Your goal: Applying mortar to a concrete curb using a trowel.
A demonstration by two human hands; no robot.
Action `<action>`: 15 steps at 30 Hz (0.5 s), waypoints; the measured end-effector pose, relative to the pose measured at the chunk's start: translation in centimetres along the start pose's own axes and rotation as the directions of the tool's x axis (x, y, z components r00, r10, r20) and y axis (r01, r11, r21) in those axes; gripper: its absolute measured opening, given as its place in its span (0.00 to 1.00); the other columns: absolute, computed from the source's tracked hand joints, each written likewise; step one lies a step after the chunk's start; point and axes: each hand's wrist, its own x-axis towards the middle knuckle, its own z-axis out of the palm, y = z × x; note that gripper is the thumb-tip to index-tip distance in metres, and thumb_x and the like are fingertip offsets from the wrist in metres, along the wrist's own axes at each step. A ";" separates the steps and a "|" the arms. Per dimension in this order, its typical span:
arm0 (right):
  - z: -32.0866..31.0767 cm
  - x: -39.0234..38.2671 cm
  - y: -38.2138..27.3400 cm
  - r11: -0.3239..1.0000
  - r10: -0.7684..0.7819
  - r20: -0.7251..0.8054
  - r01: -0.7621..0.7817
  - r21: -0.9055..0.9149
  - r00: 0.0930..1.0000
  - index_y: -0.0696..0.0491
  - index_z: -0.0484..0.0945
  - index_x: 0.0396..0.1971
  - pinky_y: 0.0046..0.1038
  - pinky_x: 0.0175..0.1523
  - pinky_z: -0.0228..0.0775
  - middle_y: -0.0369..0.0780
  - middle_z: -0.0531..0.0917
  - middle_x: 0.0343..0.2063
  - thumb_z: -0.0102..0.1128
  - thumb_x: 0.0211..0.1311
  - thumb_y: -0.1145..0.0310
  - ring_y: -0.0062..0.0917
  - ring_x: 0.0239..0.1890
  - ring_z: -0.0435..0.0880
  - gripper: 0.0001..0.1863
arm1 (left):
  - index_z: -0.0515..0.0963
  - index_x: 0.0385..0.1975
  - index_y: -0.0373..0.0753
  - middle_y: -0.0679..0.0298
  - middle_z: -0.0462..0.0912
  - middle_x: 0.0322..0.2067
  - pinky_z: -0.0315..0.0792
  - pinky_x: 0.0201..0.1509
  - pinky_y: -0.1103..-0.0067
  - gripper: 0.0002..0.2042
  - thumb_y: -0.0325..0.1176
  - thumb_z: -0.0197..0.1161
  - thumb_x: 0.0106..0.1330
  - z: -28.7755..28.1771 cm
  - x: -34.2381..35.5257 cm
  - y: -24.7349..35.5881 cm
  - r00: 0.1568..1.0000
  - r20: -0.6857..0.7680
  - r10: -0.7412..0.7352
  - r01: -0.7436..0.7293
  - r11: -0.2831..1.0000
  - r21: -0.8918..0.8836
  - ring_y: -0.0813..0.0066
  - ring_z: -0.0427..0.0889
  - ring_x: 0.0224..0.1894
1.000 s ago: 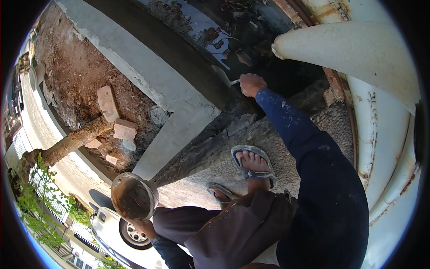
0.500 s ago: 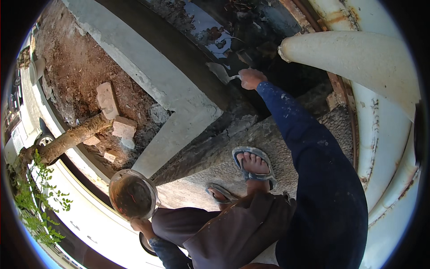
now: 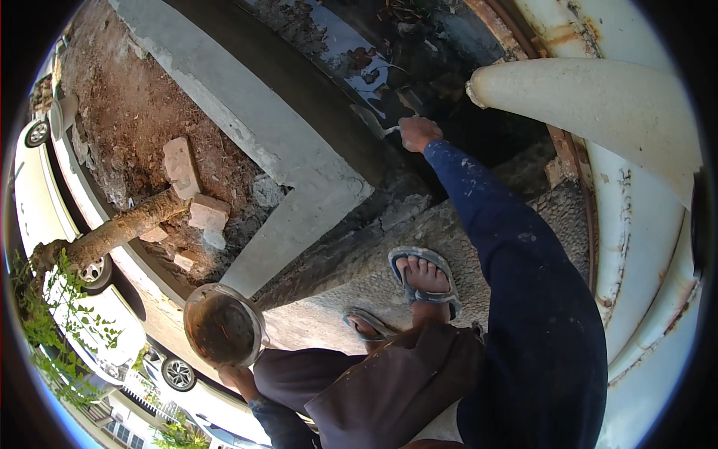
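Note:
My right hand is closed round the handle of a trowel. Its blade lies against the dark inner face of a low concrete wall, above a wet pit. At the lower left my left hand grips the side of a round bucket, its fingers partly hidden beneath it. Some dark grey material lies inside the bucket. The wall's smooth grey top turns a corner and runs back toward the bucket.
Murky water with debris lies in the pit. Large rusty white pipes curve along the right. Brick pieces and a tree trunk are on the soil at left. My sandalled foot stands on rough paving. Cars are beyond.
The trowel blade has turned more edge-on along the wall and my right hand has shifted slightly. A white car has come into view at the left. The bucket is nearly still.

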 end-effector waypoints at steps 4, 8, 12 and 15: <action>4.8 1.9 2.4 0.994 0.101 0.033 -0.100 -0.047 0.994 0.51 0.80 0.41 0.42 0.52 0.73 0.48 0.82 0.41 0.55 0.54 0.70 0.42 0.48 0.80 0.14 | 0.77 0.18 0.30 0.47 0.78 0.22 0.69 0.34 0.60 0.09 0.25 0.56 0.35 0.5 -0.2 1.1 0.954 -0.200 0.223 -0.234 0.972 -0.034 0.44 0.77 0.29; 4.2 2.0 0.1 0.999 0.045 0.004 -0.045 -0.015 0.999 0.50 0.83 0.39 0.38 0.51 0.74 0.45 0.82 0.43 0.57 0.55 0.69 0.39 0.47 0.82 0.12 | 0.77 0.18 0.28 0.46 0.78 0.21 0.69 0.34 0.60 0.09 0.25 0.57 0.35 0.2 -0.8 -0.2 0.983 -0.145 0.116 -0.120 0.993 -0.020 0.43 0.77 0.28; 1.2 1.5 0.2 0.991 -0.135 -0.010 0.135 -0.023 0.991 0.52 0.82 0.38 0.39 0.49 0.74 0.46 0.83 0.42 0.57 0.55 0.69 0.40 0.46 0.82 0.12 | 0.78 0.16 0.30 0.48 0.79 0.20 0.70 0.31 0.62 0.07 0.26 0.59 0.35 0.0 -0.3 0.8 0.993 -0.105 0.057 -0.059 0.998 -0.024 0.46 0.79 0.27; -0.6 0.5 1.0 0.980 -0.184 -0.127 0.191 0.048 0.975 0.53 0.81 0.37 0.40 0.49 0.75 0.47 0.83 0.41 0.57 0.55 0.68 0.41 0.46 0.82 0.11 | 0.78 0.17 0.31 0.48 0.80 0.21 0.70 0.31 0.63 0.07 0.25 0.60 0.34 -1.0 -0.4 2.3 0.982 -0.136 0.131 -0.142 0.987 -0.073 0.49 0.80 0.27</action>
